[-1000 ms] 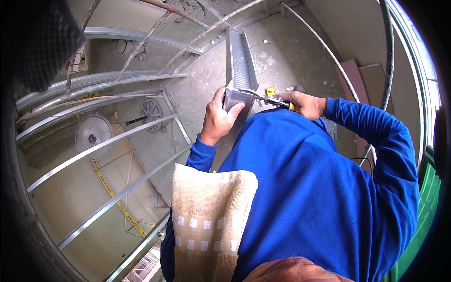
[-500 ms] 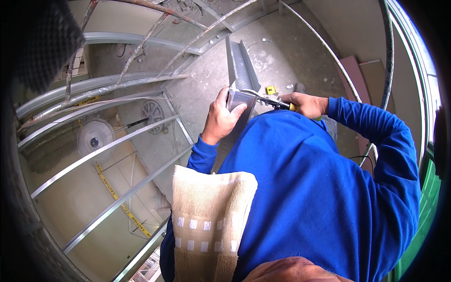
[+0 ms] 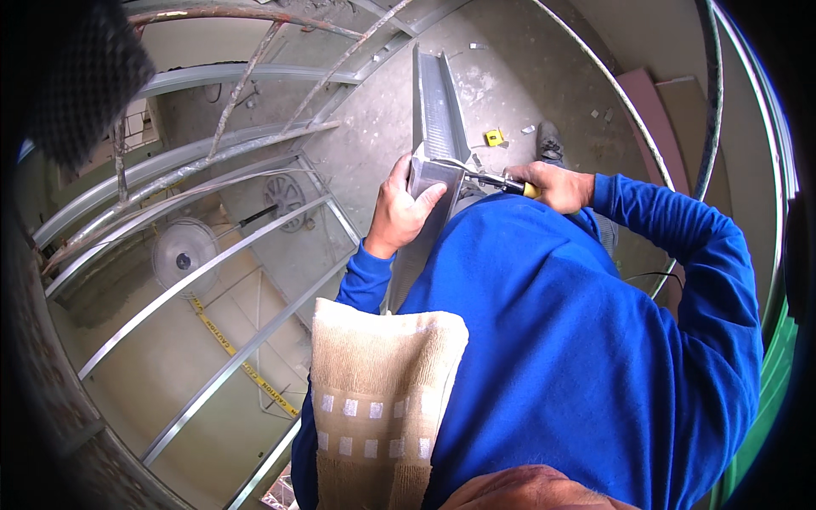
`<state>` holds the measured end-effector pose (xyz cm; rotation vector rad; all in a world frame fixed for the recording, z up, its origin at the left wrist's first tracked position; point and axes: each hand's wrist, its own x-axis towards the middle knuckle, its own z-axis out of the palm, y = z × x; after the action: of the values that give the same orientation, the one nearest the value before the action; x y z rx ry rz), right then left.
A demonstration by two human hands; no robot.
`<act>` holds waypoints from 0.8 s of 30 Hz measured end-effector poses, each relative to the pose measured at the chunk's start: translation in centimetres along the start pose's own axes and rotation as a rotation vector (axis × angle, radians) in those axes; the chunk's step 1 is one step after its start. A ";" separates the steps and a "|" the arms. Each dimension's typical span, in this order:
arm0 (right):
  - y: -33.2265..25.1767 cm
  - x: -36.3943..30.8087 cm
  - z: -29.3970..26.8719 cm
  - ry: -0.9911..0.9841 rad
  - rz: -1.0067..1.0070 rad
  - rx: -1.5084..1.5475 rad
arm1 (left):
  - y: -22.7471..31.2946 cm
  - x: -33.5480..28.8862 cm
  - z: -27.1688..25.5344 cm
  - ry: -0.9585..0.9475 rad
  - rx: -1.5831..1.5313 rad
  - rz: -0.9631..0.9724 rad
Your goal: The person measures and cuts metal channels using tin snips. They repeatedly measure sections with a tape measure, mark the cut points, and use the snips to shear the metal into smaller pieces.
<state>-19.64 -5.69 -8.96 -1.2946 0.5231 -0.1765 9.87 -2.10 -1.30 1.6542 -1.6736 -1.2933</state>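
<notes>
A long grey metal stud (image 3: 444, 102), U-shaped in section, runs away from my body, its far part bent at a cut near my hands. My left hand (image 3: 398, 212) is closed on its left side, with the thumb lying over the near face. In my right hand (image 3: 557, 185) is a pair of tin snips (image 3: 503, 181) with yellow-and-black handles. The snips' jaws reach the stud's right edge at the bend, just right of my left fingers. Whether the blades are closed through the metal is hard to make out.
Rusty scaffold pipes (image 3: 228, 157) cross at the left, beside metal framing bars (image 3: 246, 353) over a lower area with caution tape (image 3: 217, 331) and a round fan (image 3: 184, 255). A yellow tape measure (image 3: 493, 138) lies on the concrete floor (image 3: 510, 76). Board pieces (image 3: 654, 119) lean at the right.
The stud's far part has swung slightly and looks straighter against the near part. My hands keep their holds on the stud and snips. The whole view has shifted a little.
</notes>
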 end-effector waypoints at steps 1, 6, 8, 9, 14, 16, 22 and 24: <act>0.0 0.1 -0.3 -0.037 0.036 0.031 | 0.1 0.1 0.1 0.007 0.025 0.005; -0.4 -0.1 -0.8 -0.089 0.122 0.084 | 0.7 0.4 0.1 -0.010 0.082 0.018; -0.5 -0.1 -0.9 -0.092 0.089 0.060 | 0.7 0.5 -0.1 -0.030 0.113 0.022; -0.6 -0.1 -0.9 -0.097 0.052 0.040 | 0.7 0.6 -0.2 -0.041 0.131 0.025; -0.5 -0.1 -0.6 -0.028 0.036 0.007 | 0.7 0.8 -0.5 -0.070 0.021 0.001; -0.5 0.1 -0.5 -0.003 0.041 -0.016 | 0.9 0.8 -0.4 -0.065 0.051 0.007; -0.2 0.3 -0.3 0.064 -0.026 -0.149 | 1.0 1.0 -0.8 -0.077 0.088 0.043; 0.0 0.4 -0.5 0.066 -0.062 -0.140 | 0.8 1.2 -0.8 -0.076 0.027 0.021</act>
<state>-19.47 -6.26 -9.13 -1.4468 0.5599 -0.2383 9.96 -3.64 -0.62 1.6172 -1.7555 -1.3443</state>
